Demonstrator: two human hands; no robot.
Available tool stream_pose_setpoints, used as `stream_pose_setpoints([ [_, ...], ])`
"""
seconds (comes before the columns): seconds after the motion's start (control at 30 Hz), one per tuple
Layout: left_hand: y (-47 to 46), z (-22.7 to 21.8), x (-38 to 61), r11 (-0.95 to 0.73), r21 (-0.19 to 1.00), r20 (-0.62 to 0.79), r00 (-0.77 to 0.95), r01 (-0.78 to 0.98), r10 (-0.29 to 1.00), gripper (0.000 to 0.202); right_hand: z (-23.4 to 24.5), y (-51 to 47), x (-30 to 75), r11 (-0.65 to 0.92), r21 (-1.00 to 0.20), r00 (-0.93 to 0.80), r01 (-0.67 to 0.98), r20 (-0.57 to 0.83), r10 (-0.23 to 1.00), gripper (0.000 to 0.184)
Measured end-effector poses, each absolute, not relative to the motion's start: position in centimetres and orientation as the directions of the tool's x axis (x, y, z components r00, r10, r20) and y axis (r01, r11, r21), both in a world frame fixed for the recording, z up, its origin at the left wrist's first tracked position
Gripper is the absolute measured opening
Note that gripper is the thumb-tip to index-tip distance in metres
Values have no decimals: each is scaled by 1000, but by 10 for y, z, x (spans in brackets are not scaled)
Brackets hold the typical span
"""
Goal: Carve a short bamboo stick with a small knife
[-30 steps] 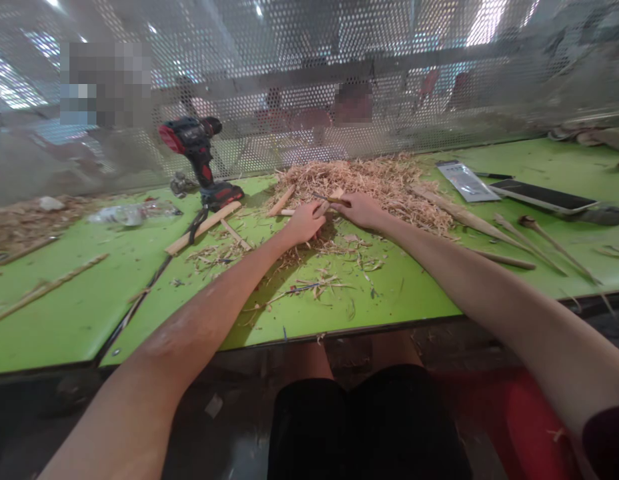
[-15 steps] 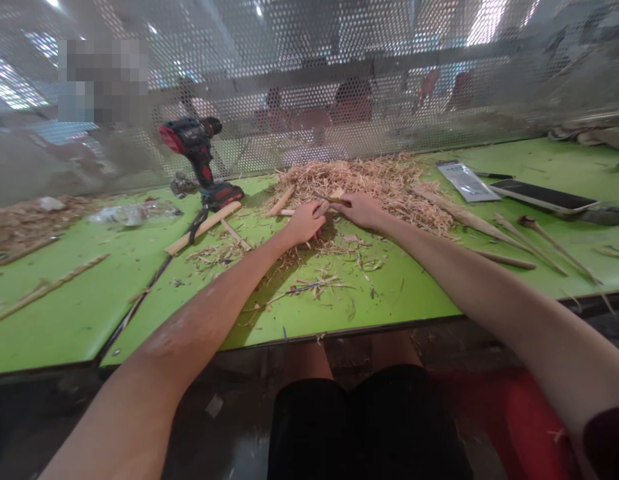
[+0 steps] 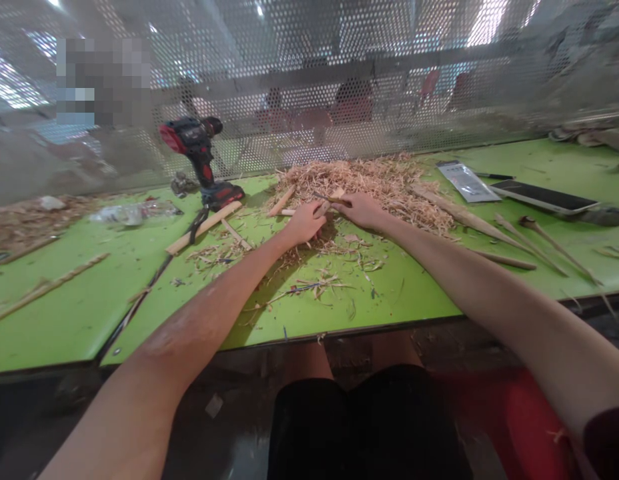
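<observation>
My left hand (image 3: 305,223) is closed around a small piece of wood (image 3: 321,210) at the front of the shavings heap. Beside it, my right hand (image 3: 360,210) grips a slim carving knife (image 3: 330,198), its thin dark blade pointing left over the wood. The two hands almost touch. Behind them lies the heap of curled wood shavings (image 3: 369,175). The fingers partly cover both the wood and the knife handle, so their full shapes are hidden.
A cordless drill (image 3: 202,160) stands at the back left beside a wooden strip (image 3: 204,228). On the right lie a phone (image 3: 544,195), a clear packet (image 3: 468,181) and several carved sticks (image 3: 474,217). A perforated metal screen (image 3: 309,87) rises behind the green table (image 3: 409,293).
Almost nothing differs. Both hands keep their places and their hold on the wood and the knife; the view has shifted very slightly.
</observation>
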State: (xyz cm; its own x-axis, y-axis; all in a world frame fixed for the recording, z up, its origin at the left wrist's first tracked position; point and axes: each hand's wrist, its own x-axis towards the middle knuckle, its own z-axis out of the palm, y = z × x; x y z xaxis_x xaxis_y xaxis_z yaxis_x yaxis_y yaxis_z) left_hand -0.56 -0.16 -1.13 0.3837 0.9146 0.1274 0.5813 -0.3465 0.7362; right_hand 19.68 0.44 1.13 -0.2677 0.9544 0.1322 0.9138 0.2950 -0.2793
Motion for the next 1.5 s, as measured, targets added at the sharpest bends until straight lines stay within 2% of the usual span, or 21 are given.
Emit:
stream_pose_setpoints([
  [0.47, -4, -8, -5, -338, 744, 126, 376, 576, 918, 24, 12, 4, 196, 293, -317, -267, 902, 124, 956, 46],
  [1.5, -7, -6, -4, -345, 731, 123, 383, 589, 916, 28, 11, 4, 196, 292, -289, -267, 912, 125, 956, 47],
])
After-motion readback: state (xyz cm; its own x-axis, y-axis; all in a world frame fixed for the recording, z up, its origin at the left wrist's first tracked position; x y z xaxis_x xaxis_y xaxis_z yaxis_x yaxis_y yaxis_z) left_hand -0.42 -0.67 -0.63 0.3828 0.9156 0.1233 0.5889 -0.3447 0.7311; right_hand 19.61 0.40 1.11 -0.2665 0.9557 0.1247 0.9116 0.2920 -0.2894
